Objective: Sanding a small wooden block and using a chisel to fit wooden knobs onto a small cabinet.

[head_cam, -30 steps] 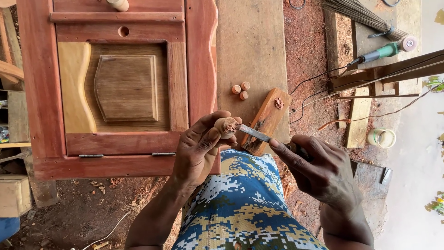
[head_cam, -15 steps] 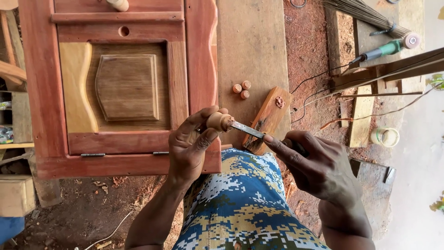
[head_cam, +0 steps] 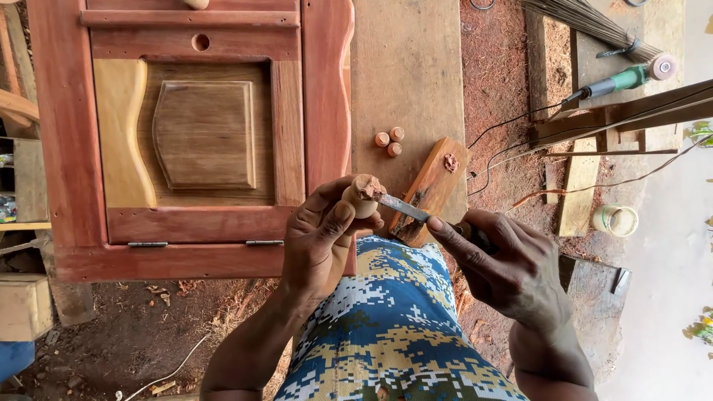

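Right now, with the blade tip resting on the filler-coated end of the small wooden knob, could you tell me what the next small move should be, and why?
Probably a short wipe of the blade across the knob. The reddish filler sits lumpy on its end, the left hand pinches the knob steady, and the right hand already has the tip touching the paste, so spreading it flat looks like the natural step.

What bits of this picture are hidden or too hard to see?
All in the head view:
- Tool handle: hidden inside the right hand; only the metal blade shows.
- Small wooden knob: its underside is covered by the left hand.
- Reddish paste on the wood block: too small to tell what it is.
- Broom: cut off by the top edge.
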